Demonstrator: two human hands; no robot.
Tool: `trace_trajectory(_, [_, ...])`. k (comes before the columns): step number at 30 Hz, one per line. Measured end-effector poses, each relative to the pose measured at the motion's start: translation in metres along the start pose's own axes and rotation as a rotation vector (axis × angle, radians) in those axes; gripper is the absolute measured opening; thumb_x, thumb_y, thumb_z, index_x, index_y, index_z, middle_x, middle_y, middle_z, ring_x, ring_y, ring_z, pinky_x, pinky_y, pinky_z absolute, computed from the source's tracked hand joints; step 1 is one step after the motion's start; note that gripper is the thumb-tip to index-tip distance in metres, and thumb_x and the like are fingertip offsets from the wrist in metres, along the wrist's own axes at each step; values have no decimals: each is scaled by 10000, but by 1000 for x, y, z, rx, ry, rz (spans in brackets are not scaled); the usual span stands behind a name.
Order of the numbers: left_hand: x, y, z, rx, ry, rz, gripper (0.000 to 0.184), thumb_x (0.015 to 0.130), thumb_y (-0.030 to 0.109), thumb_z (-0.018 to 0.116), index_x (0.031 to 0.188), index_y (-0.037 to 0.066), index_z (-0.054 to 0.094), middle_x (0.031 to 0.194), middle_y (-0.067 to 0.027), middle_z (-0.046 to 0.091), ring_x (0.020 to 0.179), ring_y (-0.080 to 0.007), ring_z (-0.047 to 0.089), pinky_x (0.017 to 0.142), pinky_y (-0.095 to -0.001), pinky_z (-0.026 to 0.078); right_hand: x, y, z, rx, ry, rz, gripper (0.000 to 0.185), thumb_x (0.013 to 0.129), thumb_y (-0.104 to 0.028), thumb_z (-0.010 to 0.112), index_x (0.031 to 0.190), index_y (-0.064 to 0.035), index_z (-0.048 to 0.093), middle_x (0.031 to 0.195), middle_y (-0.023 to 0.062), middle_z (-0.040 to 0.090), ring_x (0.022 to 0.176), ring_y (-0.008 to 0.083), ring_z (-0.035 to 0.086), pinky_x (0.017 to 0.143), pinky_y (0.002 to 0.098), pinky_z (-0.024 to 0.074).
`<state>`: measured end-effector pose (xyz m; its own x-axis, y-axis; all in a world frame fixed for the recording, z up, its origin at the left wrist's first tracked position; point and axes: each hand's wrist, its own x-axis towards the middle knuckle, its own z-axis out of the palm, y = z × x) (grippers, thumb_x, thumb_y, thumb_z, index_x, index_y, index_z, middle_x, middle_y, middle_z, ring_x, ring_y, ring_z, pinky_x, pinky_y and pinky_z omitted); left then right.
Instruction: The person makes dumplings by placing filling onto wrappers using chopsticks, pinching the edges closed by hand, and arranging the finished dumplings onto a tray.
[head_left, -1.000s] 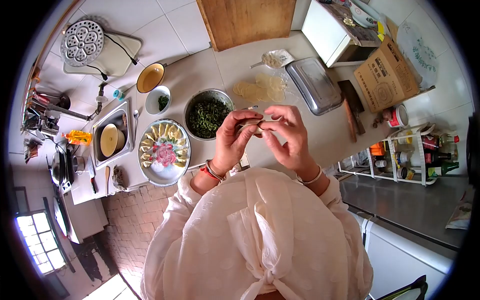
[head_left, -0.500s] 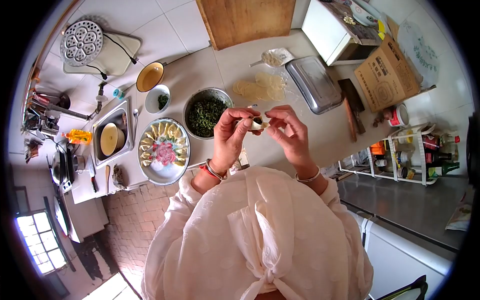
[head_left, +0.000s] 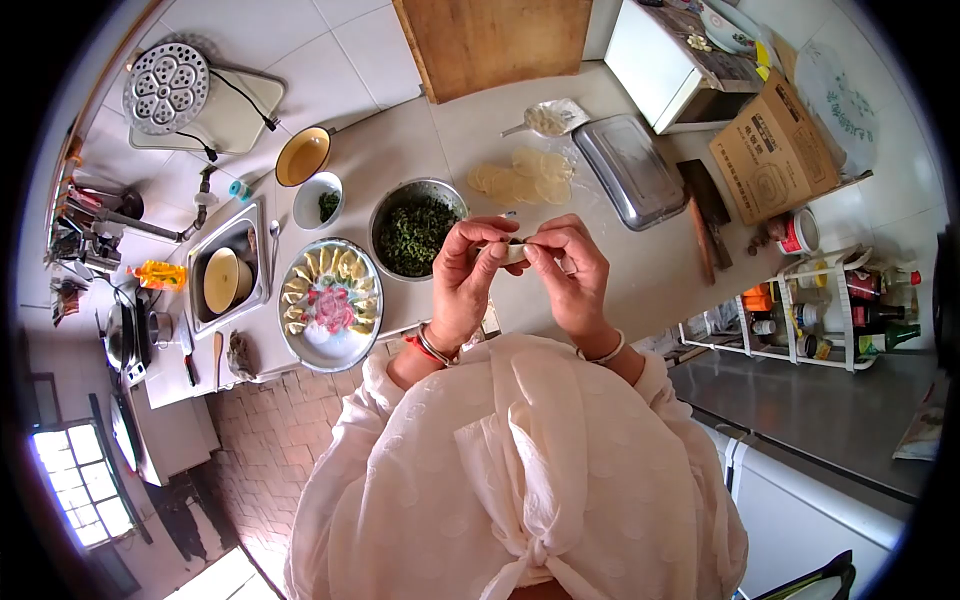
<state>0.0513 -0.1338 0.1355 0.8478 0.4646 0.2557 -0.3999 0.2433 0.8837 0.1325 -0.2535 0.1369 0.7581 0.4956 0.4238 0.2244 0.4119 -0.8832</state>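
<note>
Between my two hands is a dumpling (head_left: 515, 253), its pale wrapper folded around dark green filling that still shows a little at the top. My left hand (head_left: 465, 272) pinches one end with thumb and fingers. The other end is gripped by my right hand (head_left: 570, 272), thumb against the wrapper's edge. Just left of my left hand stands a metal bowl (head_left: 376, 236) of chopped green filling (head_left: 413, 232). Beyond my hands, round dough wrappers (head_left: 522, 178) lie overlapping on the counter. A floral tray (head_left: 331, 345) at the left bears several finished dumplings (head_left: 340, 264) along its rim.
Behind the wrappers are a flour scoop (head_left: 546, 121) and a lidded metal pan (head_left: 630, 170). A cleaver (head_left: 703, 192) and rolling pin (head_left: 699, 240) lie at the right, near a bottle rack (head_left: 850, 310). To the left are a small white bowl (head_left: 305, 207) and a sink (head_left: 206, 323).
My right hand has closed in toward my left, and its fingers now press the wrapper. The dumpling is more folded over, with less filling showing.
</note>
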Motion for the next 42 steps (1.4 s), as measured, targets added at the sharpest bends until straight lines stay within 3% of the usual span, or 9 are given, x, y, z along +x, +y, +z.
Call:
trace_trajectory(4, [-2,5,3,-102,14,-59,116,974,108,591,1049,38,536,1222,-144,565,954,-170,631,764,-313,563,-3,7,-2,-2,3,-3,96,891,4,661,979,23,628,989,66,537,796,114,595,692,242,506])
trace_trajectory(10, [-3,-1,-6,-49,-35,5,104,966,67,588,1049,47,528,1226,-126,538,995,-167,613,793,-318,563,0,-6,1,18,-69,74,275,869,-39,702,1131,16,640,1031,59,546,790,97,555,707,230,483])
trace_trajectory(13, [-2,0,-8,-2,-79,46,99,965,33,572,1050,43,520,1227,-116,511,967,-174,617,786,-326,568,3,-13,4,-49,-67,95,261,872,-36,697,1128,5,666,1013,56,556,807,98,559,696,228,478])
trace_trajectory(19, [-2,2,-3,-44,-61,2,99,971,68,578,1044,46,514,1221,-108,501,953,-185,621,759,-334,566,5,-6,2,-102,-16,61,77,887,-13,666,948,-2,713,924,51,558,799,108,560,647,235,461])
trace_trajectory(29, [-4,7,-8,-104,-49,-131,158,978,92,558,1118,27,524,1206,-128,568,1030,-216,628,795,-354,575,2,-5,7,18,64,83,101,898,-18,656,992,14,673,915,43,549,810,113,531,684,246,459])
trace_trajectory(35, [1,4,-8,-47,-19,-192,135,984,105,558,1096,35,530,1159,-94,594,993,-203,642,790,-358,580,9,-2,-2,-268,-17,-19,83,890,-39,679,958,9,688,902,37,573,693,75,515,594,218,435])
trace_trajectory(37, [4,8,-4,-78,-11,-214,131,988,99,548,1098,34,520,1135,-93,604,971,-203,651,786,-360,586,9,2,-2,-199,13,49,50,896,-32,670,888,17,678,864,31,564,690,73,509,600,227,426])
trace_trajectory(39, [5,11,-7,-129,-63,-229,227,1003,194,548,1146,18,527,1210,-130,588,996,-219,645,801,-371,583,11,1,0,-66,48,47,69,914,-49,657,883,10,674,872,15,562,702,69,501,621,229,420])
trace_trajectory(42, [8,6,-11,-154,-130,-111,390,1007,332,525,1233,14,529,1248,-133,586,1077,-227,611,873,-366,528,12,-6,5,338,137,312,86,940,-89,641,903,-19,674,859,-3,569,720,65,498,627,228,411])
